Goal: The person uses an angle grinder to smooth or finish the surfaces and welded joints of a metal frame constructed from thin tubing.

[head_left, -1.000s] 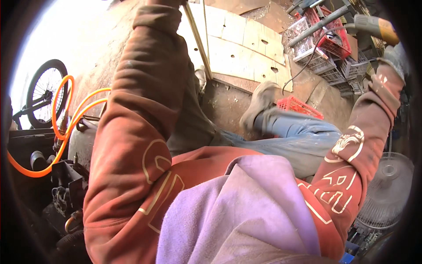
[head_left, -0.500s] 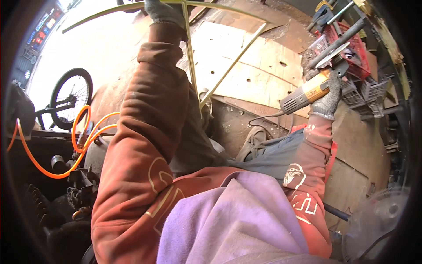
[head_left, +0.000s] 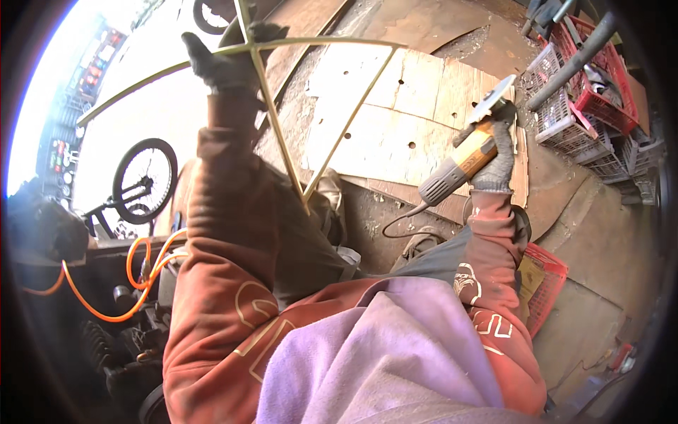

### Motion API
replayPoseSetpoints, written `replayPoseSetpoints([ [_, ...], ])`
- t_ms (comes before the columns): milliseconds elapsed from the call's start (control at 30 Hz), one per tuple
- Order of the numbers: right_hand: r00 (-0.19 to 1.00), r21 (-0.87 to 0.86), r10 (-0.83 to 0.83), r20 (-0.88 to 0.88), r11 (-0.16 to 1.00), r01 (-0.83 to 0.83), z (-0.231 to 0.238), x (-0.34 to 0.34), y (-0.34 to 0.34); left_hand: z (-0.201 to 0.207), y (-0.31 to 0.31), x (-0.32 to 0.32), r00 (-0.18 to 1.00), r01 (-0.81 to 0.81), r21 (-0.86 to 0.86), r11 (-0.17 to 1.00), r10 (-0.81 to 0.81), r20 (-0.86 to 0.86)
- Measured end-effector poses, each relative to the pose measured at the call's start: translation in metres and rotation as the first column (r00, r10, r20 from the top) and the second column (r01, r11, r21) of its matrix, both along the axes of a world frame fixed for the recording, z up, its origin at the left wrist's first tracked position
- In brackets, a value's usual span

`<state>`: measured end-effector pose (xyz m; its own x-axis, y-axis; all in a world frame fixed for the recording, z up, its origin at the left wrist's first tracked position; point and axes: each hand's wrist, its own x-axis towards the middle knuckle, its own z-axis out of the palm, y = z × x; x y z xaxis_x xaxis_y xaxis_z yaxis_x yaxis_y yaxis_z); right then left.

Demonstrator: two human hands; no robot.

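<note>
Gripping an angle grinder (head_left: pixel 459 164) in the right hand (head_left: pixel 501 159), long axis slanting rightward to the disc (head_left: pixel 492 97); with the nearer left hand (head_left: pixel 232 67) at the crossing of a thin-barred frame (head_left: pixel 280 131), leftward, thumb and fingers wide apart.

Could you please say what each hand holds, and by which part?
Right hand: the angle grinder, by its body near the disc. Left hand: at the thin frame where its bars cross; its grip is unclear.

Pale lettering (head_left: pixel 256 302) on left red sleeve (head_left: pixel 205 311), pale letters (head_left: pixel 494 325) and emblem (head_left: pixel 466 284) on right sleeve (head_left: pixel 491 240), dark marking (head_left: pixel 473 157) on grinder (head_left: pixel 458 168)
</note>
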<state>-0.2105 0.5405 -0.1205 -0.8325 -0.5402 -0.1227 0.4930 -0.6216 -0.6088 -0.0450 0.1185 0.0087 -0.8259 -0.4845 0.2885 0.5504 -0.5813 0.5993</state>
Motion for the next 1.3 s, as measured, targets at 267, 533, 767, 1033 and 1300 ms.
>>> replayPoseSetpoints([
  [267,0.983,0.063,0.037,0.179,0.997,-0.049,-0.050,-0.033,-0.003,-0.022,0.032,-0.071,0.875,-0.100,-0.266,0.959,0.213,0.435],
  [533,0.969,0.171,-0.041,0.242,0.985,-0.001,-0.043,-0.021,-0.001,-0.053,0.084,-0.142,0.666,0.289,-0.348,0.892,0.074,0.742],
  [767,0.984,0.182,-0.169,-0.046,0.968,0.175,-0.078,-0.025,0.009,0.039,0.054,-0.177,0.927,0.212,-0.591,0.778,0.031,0.373],
  [1033,0.962,0.280,-0.047,0.269,0.959,-0.032,-0.065,-0.019,0.007,0.125,0.064,-0.184,0.942,0.275,-0.608,0.745,-0.083,0.324],
  [1300,0.942,0.241,-0.079,0.327,0.971,-0.002,-0.061,-0.023,0.014,0.099,0.118,-0.175,0.825,0.306,-0.775,0.553,0.253,0.506],
])
